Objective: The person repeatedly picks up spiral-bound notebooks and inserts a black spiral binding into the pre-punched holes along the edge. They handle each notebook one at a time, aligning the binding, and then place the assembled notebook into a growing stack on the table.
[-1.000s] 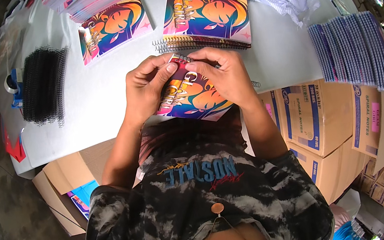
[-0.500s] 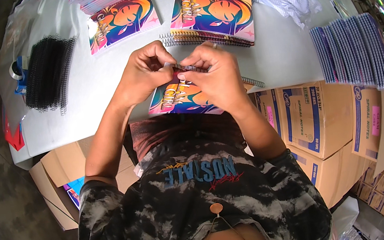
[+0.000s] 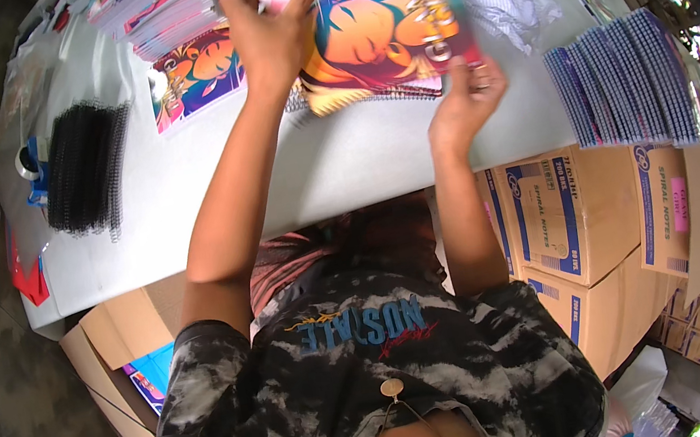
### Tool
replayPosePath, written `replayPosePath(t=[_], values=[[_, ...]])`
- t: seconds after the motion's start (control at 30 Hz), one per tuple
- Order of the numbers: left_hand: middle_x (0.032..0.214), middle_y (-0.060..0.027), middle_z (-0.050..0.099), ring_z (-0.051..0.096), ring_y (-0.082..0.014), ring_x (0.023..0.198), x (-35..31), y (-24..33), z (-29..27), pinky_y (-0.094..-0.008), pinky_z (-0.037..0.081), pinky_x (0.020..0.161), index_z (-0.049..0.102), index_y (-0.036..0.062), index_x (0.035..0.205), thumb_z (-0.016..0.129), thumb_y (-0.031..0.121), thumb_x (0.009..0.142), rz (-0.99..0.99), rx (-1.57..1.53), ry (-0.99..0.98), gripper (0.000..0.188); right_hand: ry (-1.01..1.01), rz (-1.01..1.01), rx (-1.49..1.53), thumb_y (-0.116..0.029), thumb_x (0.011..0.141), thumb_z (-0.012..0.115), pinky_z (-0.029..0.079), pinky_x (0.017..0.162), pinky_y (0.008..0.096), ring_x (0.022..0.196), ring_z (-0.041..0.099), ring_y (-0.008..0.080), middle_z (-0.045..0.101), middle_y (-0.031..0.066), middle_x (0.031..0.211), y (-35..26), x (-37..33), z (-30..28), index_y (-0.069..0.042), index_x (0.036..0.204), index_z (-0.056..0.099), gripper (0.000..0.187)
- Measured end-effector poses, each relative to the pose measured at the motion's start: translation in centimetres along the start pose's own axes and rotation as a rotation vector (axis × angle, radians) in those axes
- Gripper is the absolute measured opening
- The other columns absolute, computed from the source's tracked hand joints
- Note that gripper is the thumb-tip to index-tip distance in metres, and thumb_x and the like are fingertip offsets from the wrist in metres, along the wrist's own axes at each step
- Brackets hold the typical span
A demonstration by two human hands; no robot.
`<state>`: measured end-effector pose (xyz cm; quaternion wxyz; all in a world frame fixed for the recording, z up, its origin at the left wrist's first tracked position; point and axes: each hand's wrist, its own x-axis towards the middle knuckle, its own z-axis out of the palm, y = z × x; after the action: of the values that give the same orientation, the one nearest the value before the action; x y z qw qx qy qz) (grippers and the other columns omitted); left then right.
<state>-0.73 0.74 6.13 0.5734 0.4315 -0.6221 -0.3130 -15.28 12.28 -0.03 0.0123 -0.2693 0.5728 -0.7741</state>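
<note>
Bright purple, orange and pink cover the booklet (image 3: 367, 30) before us, held over the middle of the worktop (image 3: 184, 198), well in from its near edge. We see the right hand (image 3: 468, 101) pinching its lower right corner, thumb on the cover and fingers curled. The left hand (image 3: 273, 35) overlaps its left side with thumb and forefinger spread; we cannot tell whether it grips. Spiral-bound notebooks (image 3: 404, 93) show just below the booklet; we cannot tell if they touch it.

To the left we find another printed cover (image 3: 197, 74) before a tall stack of booklets (image 3: 166, 15). Black coils (image 3: 80, 168) lie near the left edge, just beside a blue tape dispenser (image 3: 35, 170). Along the right edge we see a row of bound notebooks (image 3: 620, 88), with a striped cloth (image 3: 507, 0) farther back.
</note>
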Motion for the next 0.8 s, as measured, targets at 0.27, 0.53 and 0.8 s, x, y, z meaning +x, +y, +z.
replayPosePath(t=[0.27,0.53,0.8], values=[[0.110,-0.0260,0.056,0.054,-0.0356,0.106,-0.3,-4.6,-0.3,-0.0400,0.044,0.087,0.019,-0.0099,0.134,0.062,0.070,0.062,-0.220,0.766,-0.737,0.115,-0.164,-0.026,-0.275,-0.014,0.082,0.060,0.038,0.087,0.0345,0.099,0.050,0.0252,0.049,0.0205,0.115,6.4,-0.7,-0.2,0.005,0.117,0.045,0.042],[0.103,-0.0185,0.059,0.058,-0.0288,0.096,-6.3,-3.4,-2.7,-0.0393,0.046,0.080,0.020,-0.0059,0.134,0.082,0.040,0.054,0.175,0.914,-0.582,0.112,-0.143,0.110,-0.085,-0.011,0.086,0.057,0.046,0.079,0.0269,0.091,0.060,0.0171,0.062,0.0190,0.105,6.5,1.4,0.9,0.006,0.116,0.053,0.035],[0.099,-0.0208,0.059,0.060,-0.0359,0.088,-3.2,-6.7,-0.1,-0.0386,0.050,0.072,0.018,0.0000,0.133,0.086,0.022,0.046,0.062,0.583,-0.588,0.112,-0.117,0.074,-0.140,-0.006,0.081,0.058,0.049,0.073,0.0287,0.083,0.063,0.0200,0.065,0.0169,0.095,7.7,3.1,2.4,0.006,0.105,0.060,0.028]])
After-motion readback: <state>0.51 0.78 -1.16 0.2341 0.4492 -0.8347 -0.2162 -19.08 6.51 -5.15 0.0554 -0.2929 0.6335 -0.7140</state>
